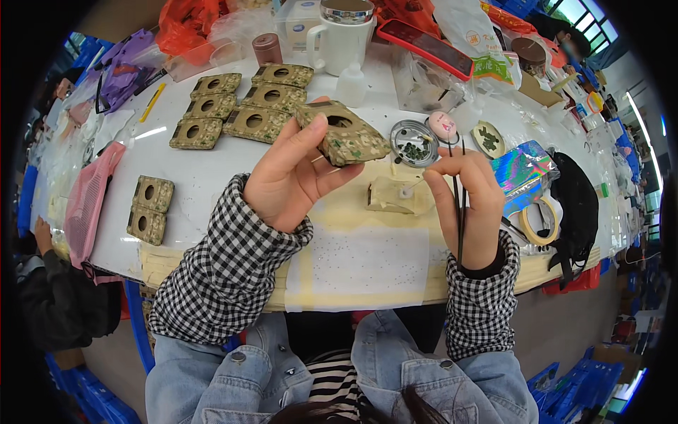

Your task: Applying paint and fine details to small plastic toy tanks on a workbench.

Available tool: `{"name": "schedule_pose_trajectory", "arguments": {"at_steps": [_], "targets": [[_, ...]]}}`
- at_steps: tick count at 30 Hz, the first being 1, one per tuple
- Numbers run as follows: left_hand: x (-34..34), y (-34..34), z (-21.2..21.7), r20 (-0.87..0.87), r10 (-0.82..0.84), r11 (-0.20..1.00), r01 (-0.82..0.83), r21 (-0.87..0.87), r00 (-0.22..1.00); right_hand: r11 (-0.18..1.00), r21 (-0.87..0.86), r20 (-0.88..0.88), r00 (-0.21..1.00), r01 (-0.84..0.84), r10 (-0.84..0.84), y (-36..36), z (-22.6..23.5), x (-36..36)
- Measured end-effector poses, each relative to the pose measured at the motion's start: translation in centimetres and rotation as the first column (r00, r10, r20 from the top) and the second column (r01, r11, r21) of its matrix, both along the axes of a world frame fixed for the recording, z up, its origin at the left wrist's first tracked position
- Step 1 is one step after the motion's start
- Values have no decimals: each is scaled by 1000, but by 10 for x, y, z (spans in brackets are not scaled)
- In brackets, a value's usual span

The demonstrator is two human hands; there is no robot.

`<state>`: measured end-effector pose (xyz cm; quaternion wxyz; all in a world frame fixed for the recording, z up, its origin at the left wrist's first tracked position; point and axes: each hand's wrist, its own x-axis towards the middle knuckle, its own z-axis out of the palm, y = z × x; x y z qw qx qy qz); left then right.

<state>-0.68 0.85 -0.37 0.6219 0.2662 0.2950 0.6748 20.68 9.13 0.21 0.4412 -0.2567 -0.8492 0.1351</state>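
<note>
Green-and-tan camouflage covers the case (360,141) that we hold in the left grip (286,187); thumb above and fingers below are clamped on it, its hole facing up and its far-right corner tilted down. Our right grip (474,194) has thumb and forefinger together on a thin rod (417,185), while black tweezers (462,226) run through the same hand, prongs apart at the far end. Between the two grips, beneath the rod, we see a cream block (385,201) on the counter (185,169); whether the rod touches it we cannot tell. Nearer to us than both grips lies a speckled white sheet (360,261).

Beyond the left grip and to its left, six more cases (222,107) stand in two columns; farther left and nearer to us lie two others, a pair (158,205) end to end. Just beyond the right grip we find a metal dish (393,147) of dark green bits (417,150), with a pink disc (443,125) beside it. Right of that grip are a shiny pouch (521,174) and a tape roll (556,213).
</note>
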Motion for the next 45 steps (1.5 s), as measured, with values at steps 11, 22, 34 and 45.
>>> {"name": "schedule_pose_trajectory", "arguments": {"at_steps": [11,22,34,45], "targets": [[-4,3,-3,8,-8,999,8,34,1000,993,93,175,983,-67,50,-1,2,1],[-11,5,-8,21,1,997,-3,74,1000,735,-575,-218,933,-360,287,-62,5,33],[-13,13,-20,155,24,992,-42,116,988,442,-827,-137,887,-347,440,-56,-26,3],[-11,13,-20,136,32,993,-47,107,990,308,-884,-176,861,-351,477,-55,-31,-10]]}}
